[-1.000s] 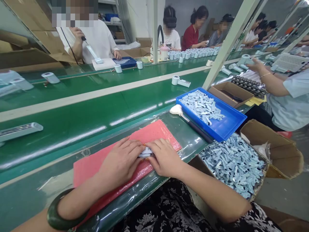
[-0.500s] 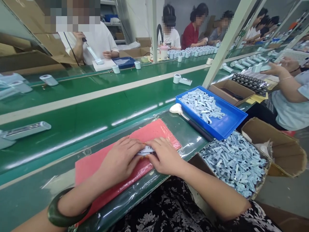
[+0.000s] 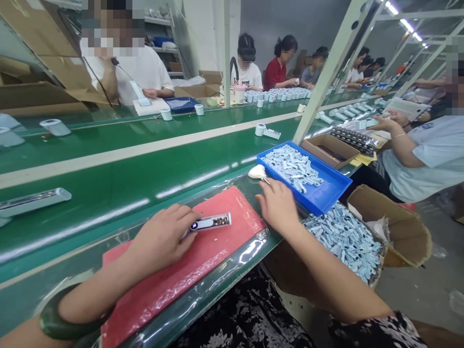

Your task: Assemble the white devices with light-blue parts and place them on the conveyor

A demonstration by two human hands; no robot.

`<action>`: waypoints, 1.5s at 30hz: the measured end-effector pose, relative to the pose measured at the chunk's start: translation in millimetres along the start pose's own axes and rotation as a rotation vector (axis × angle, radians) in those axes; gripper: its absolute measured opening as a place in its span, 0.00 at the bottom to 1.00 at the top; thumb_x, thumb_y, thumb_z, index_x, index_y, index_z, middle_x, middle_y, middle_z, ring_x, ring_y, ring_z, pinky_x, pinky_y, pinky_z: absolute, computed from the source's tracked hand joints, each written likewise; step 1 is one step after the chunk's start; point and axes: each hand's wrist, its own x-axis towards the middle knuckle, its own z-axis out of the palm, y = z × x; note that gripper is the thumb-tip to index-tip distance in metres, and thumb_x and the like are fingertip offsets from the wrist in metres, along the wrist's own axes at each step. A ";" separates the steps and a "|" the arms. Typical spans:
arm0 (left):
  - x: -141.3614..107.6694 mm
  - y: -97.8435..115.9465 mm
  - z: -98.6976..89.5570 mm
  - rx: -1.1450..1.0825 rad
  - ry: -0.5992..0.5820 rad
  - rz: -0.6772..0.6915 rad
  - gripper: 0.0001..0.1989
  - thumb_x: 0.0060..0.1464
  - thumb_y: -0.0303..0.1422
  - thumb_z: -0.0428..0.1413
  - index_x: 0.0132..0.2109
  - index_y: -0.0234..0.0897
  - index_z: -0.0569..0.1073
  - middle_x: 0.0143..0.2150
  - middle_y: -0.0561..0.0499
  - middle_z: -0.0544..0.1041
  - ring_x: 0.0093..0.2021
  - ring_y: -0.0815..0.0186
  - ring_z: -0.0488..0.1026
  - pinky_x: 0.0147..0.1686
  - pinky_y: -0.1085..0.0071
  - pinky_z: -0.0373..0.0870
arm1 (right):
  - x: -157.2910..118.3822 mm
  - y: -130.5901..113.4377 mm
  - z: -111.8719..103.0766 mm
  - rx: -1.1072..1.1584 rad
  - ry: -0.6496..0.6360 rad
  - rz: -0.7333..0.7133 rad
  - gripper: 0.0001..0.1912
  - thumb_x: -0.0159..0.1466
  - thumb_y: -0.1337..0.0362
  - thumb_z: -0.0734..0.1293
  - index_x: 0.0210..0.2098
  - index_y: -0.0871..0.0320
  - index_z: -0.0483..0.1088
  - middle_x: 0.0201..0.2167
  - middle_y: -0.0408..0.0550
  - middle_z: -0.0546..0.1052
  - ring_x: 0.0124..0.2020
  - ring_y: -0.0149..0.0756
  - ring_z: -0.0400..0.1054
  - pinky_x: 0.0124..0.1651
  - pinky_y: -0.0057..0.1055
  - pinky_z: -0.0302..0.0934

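Note:
My left hand (image 3: 168, 232) grips one end of a slim light-blue device part (image 3: 213, 221) over a red pad (image 3: 232, 203). Its upper face shows a small lit round display and an exposed strip with dark and gold parts. To the right, my right hand (image 3: 281, 205) is closed over the handle of a mallet (image 3: 257, 172) with a white wrapped head and thin metal shaft. The hand hides most of the handle, and its thumb sticks out to the left.
A blue tray (image 3: 331, 191) of small light-blue pieces stands beyond my right hand. Below it is a carton of similar pieces (image 3: 340, 237). A green conveyor belt (image 3: 119, 179) runs ahead, with another device part (image 3: 39, 200) at left. Several co-workers sit around the line.
My right hand has left the light-blue part and moved right onto the mallet. My left hand keeps the part, whose display and strip now show. The view has shifted slightly.

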 end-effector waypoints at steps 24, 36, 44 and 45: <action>12.1 -25.6 -7.4 -0.036 -0.224 -0.331 0.17 0.58 0.46 0.53 0.43 0.38 0.77 0.43 0.43 0.79 0.44 0.51 0.76 0.40 0.61 0.71 | -37.4 -61.9 -10.9 0.325 -0.328 -0.347 0.27 0.72 0.65 0.54 0.70 0.53 0.58 0.42 0.53 0.76 0.35 0.41 0.72 0.37 0.36 0.68; 5.7 -22.2 -1.4 0.039 -0.155 -0.271 0.14 0.61 0.42 0.53 0.43 0.36 0.76 0.42 0.44 0.78 0.43 0.53 0.75 0.39 0.61 0.70 | -47.6 -59.5 -6.1 0.292 -0.347 -0.307 0.28 0.73 0.64 0.51 0.71 0.52 0.56 0.43 0.53 0.76 0.36 0.44 0.73 0.38 0.39 0.68; -38.7 24.4 19.5 0.476 0.091 -0.013 0.18 0.65 0.23 0.44 0.54 0.30 0.74 0.48 0.38 0.77 0.47 0.50 0.72 0.46 0.53 0.68 | -29.5 -12.6 -13.3 0.127 -0.014 -0.064 0.25 0.74 0.59 0.54 0.68 0.50 0.61 0.43 0.51 0.73 0.37 0.42 0.72 0.36 0.36 0.65; -44.0 27.8 22.1 0.525 0.134 0.038 0.19 0.63 0.21 0.44 0.56 0.28 0.73 0.50 0.37 0.77 0.50 0.49 0.71 0.48 0.52 0.67 | -26.4 -5.2 -11.4 0.059 -0.008 -0.034 0.24 0.74 0.59 0.55 0.67 0.50 0.63 0.44 0.51 0.73 0.37 0.43 0.72 0.35 0.36 0.64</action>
